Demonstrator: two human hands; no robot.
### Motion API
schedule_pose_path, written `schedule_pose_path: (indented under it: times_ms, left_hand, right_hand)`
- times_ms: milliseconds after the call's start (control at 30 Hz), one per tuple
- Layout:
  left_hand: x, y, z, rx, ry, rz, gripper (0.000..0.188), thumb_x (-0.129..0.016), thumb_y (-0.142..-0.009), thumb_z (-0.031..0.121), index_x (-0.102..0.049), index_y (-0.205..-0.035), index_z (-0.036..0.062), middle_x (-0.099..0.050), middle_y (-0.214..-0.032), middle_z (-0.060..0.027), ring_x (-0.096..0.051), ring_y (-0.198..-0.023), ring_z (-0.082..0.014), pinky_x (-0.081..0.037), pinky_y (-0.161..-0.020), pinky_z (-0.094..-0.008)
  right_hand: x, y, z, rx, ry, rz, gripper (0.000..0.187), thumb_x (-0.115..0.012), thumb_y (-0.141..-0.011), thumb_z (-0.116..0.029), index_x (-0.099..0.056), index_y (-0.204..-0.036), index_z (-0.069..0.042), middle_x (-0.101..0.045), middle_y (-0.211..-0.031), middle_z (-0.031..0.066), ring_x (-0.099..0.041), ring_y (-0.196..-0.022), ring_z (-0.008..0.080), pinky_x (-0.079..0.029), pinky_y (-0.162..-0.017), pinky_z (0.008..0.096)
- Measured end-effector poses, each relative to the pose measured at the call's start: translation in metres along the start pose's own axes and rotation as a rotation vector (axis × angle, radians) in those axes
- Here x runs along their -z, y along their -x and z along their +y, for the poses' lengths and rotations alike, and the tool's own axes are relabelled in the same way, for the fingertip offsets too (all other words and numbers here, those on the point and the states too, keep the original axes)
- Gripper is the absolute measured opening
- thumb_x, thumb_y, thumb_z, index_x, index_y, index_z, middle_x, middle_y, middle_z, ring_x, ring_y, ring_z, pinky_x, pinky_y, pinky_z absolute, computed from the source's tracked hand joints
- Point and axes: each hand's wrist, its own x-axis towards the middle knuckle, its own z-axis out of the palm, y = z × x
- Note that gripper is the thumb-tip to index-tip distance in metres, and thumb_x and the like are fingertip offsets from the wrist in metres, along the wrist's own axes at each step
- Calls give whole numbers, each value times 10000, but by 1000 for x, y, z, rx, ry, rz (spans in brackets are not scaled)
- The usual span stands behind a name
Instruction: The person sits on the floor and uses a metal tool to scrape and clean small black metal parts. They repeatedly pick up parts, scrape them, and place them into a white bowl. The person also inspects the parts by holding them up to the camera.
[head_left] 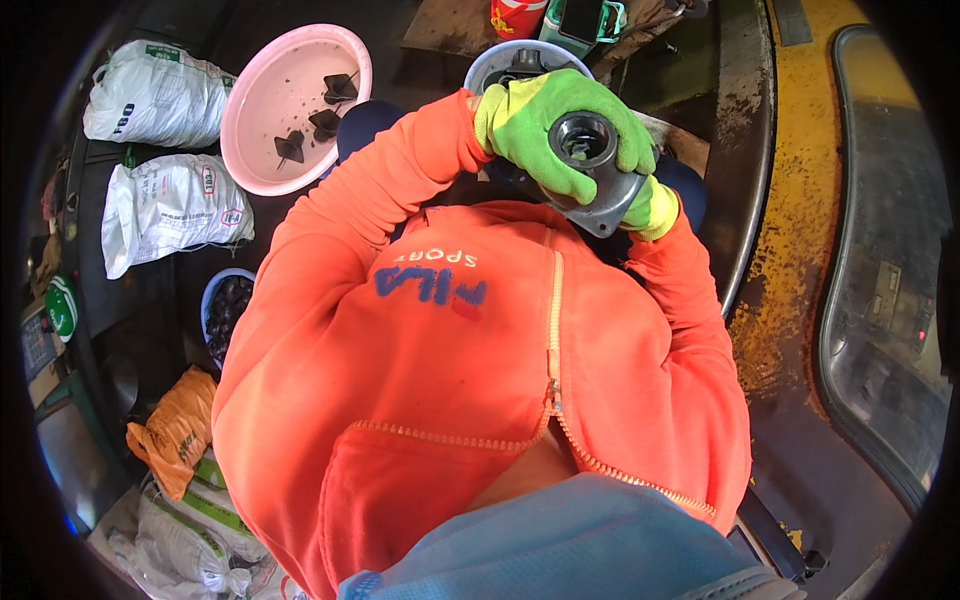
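Observation:
A black moulded plastic part (pixel 612 205) is held up in front of my chest. It has a round collar with an opening, and a corner with a small hole. My left hand (pixel 545 125), in a green glove, is closed over its top and side, with fingers round the collar. My right hand (pixel 650 208), gloved in green and yellow, grips the part from the lower right; most of its fingers are hidden. Just beyond my hands stands a pale blue basin (pixel 480 70) with black parts in it.
A pink basin (pixel 240 130) with several dark pieces stands at the far left. White sacks (pixel 165 95) lie beside it, with a blue tub (pixel 210 295) of dark parts nearer. An orange bag (pixel 175 430) is lower left. A rusty yellow machine (pixel 790 240) rises on the right.

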Motion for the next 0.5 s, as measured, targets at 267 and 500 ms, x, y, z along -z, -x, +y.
schedule_pose_path:
  times_ms: [267, 500]
  left_hand:
    - [13, -7, -10, -15, 164, -228, 479, -796, -578, 181, -630, -1001, 32, -596, -1174, -157, -540, -1119, -303, -427, -928, -397]
    - [-3, -2, -7, 210, -74, 499, 543, -814, -612, 131, -581, -1092, 31, -535, -1262, -123, -536, -1109, -183, -428, -940, -338]
  right_hand:
    - [-17, -14, 15, 107, 133, 288, 514, -659, -806, -205, -490, -1284, -115, -506, -1264, 85, -508, -1148, 232, -403, -1000, 348]
    - [3, -45, -5, -21, -143, 468, 393, -602, -817, -128, -526, -1192, -39, -576, -1106, 110, -565, -1021, 245, -464, -864, 354]
